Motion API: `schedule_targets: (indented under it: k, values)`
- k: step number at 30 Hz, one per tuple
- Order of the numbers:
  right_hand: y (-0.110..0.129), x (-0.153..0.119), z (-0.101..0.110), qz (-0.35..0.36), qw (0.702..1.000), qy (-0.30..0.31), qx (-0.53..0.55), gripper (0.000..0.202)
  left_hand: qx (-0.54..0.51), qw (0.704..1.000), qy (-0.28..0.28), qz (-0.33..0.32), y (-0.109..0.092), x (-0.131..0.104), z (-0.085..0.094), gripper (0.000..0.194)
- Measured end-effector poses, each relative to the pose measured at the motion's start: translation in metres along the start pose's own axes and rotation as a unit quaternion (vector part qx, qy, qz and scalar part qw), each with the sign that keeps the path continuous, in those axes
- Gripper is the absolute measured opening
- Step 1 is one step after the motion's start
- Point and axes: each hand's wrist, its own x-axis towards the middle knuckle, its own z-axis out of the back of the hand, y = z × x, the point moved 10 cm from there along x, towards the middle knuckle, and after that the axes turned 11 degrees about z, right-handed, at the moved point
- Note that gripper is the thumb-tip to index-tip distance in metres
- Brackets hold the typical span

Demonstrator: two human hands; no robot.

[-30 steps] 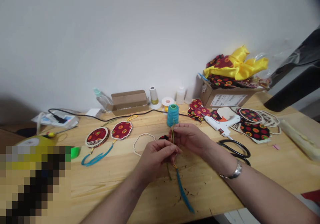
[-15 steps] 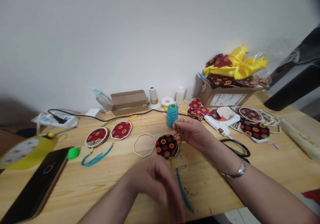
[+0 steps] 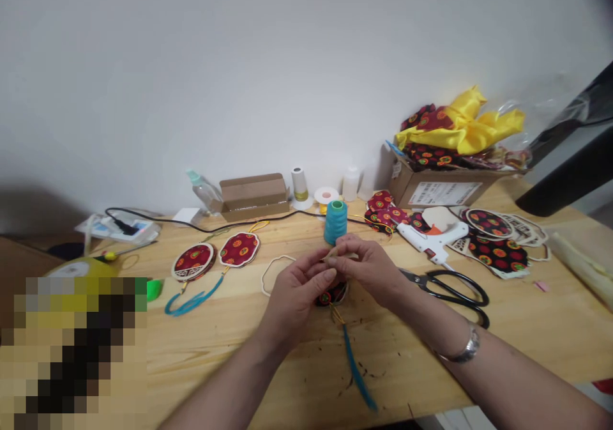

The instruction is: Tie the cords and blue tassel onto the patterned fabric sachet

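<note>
My left hand [image 3: 302,292] and my right hand [image 3: 366,269] meet above a black patterned piece [image 3: 326,298], both with fingers pinched together. Between the fingertips is a thin, pale brownish strip or cord [image 3: 341,255], held by the right hand; what the left fingers grip is too small to make out. Under the hands, the black piece is mostly hidden, with a blue tassel [image 3: 355,369] trailing toward the front edge. A pale scalloped frame [image 3: 268,276] lies partly behind my left hand. The teal thread spool [image 3: 336,222] stands just behind my hands.
Black-handled scissors [image 3: 457,289] lie right of my right forearm, near a white glue gun [image 3: 431,241]. Two red ornaments [image 3: 194,261] with blue tassels lie at left. A cardboard box [image 3: 435,187] full of fabric stands at the back right. A black cable [image 3: 211,229] crosses behind.
My left hand has risen from the front of the table to meet my right hand over the black piece. The view has shifted slightly, and the scissors show more fully.
</note>
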Motion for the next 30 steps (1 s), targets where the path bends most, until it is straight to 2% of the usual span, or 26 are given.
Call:
schedule_targets:
  k: [5, 10, 18, 21, 25, 30]
  values:
    - [-0.005, -0.001, -0.004, -0.012, 0.999, 0.01, 0.028, 0.013, 0.036, 0.999, -0.009, 0.025, 0.004, 0.001, 0.002, 0.025]
    - [-0.008, -0.003, -0.007, -0.037, 0.998, 0.021, 0.048, 0.017, 0.053, 0.998, -0.03, 0.024, 0.004, 0.001, 0.006, 0.018]
    - [-0.011, -0.007, -0.017, -0.087, 0.988, 0.053, 0.114, 0.031, 0.064, 0.997, -0.042, 0.028, 0.001, 0.0, 0.006, 0.02]
    - [-0.014, -0.008, -0.02, -0.091, 0.986, 0.059, 0.123, 0.028, 0.074, 0.996, -0.038, 0.022, 0.001, -0.001, 0.004, 0.022]
    - [-0.019, -0.007, -0.017, -0.096, 0.987, 0.041, 0.125, 0.023, 0.087, 0.996, -0.029, 0.014, 0.002, -0.001, 0.004, 0.021]
    - [-0.02, -0.006, -0.009, -0.093, 0.989, 0.013, 0.112, 0.022, 0.052, 0.997, -0.037, 0.033, 0.005, 0.0, 0.007, 0.017]
